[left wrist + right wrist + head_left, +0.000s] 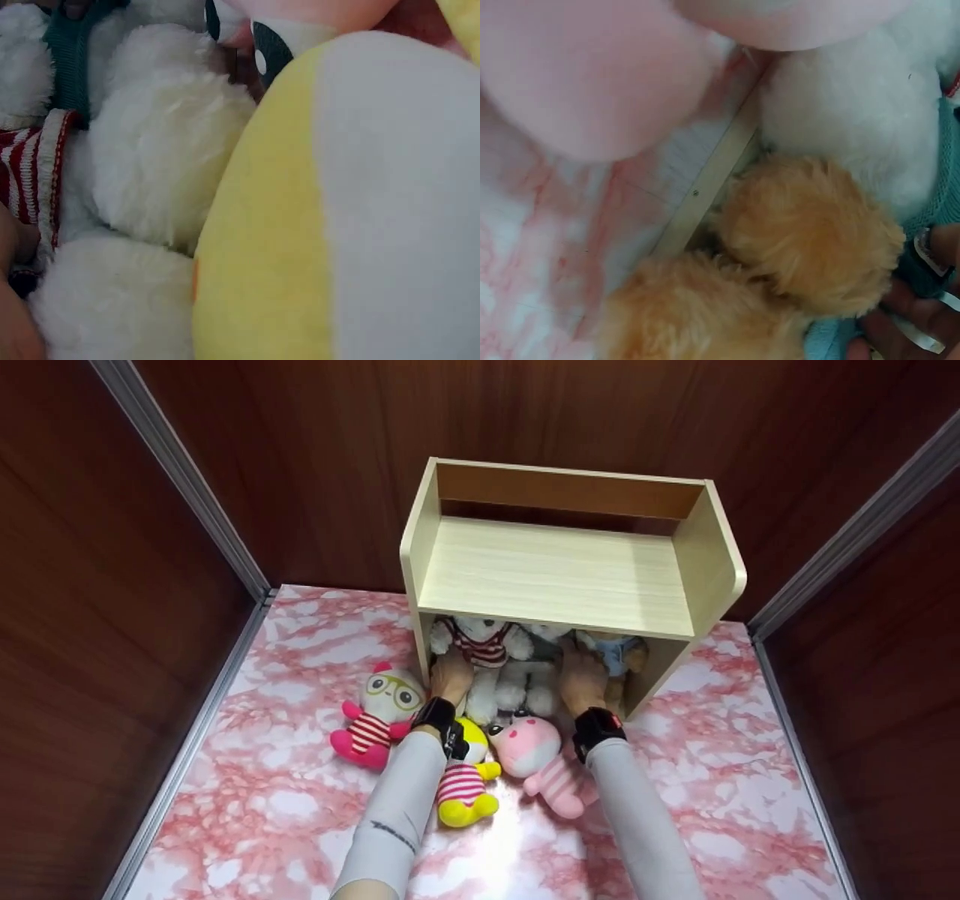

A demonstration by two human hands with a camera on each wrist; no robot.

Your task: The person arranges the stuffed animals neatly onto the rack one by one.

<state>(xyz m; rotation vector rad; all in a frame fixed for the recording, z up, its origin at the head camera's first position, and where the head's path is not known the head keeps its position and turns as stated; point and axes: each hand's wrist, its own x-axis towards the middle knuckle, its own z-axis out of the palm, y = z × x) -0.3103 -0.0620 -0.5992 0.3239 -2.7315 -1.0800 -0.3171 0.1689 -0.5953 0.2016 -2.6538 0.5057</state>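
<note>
Inside the shelf's lower compartment, my left hand (452, 675) grips the side of a white teddy bear in a red-striped top (484, 649); in the left wrist view only part of the hand (15, 300) shows, beside the striped top (30, 172). My right hand (583, 675) is between a white teddy bear in teal (541, 690) and a brown teddy bear in light blue (616, 654). In the right wrist view its fingers (911, 319) pinch the teal clothing (937, 180), close to the brown bear's furry legs (802, 232). The bears' heads are partly hidden under the shelf board.
The pale wooden shelf (559, 574) stands against a dark wood-panelled wall (337, 472). In front lie a pink-and-white panda doll with glasses (379, 716), a yellow doll (466, 787) and a pink doll (544, 765) on the red-and-white marbled surface (285, 802). Metal-edged panels flank both sides.
</note>
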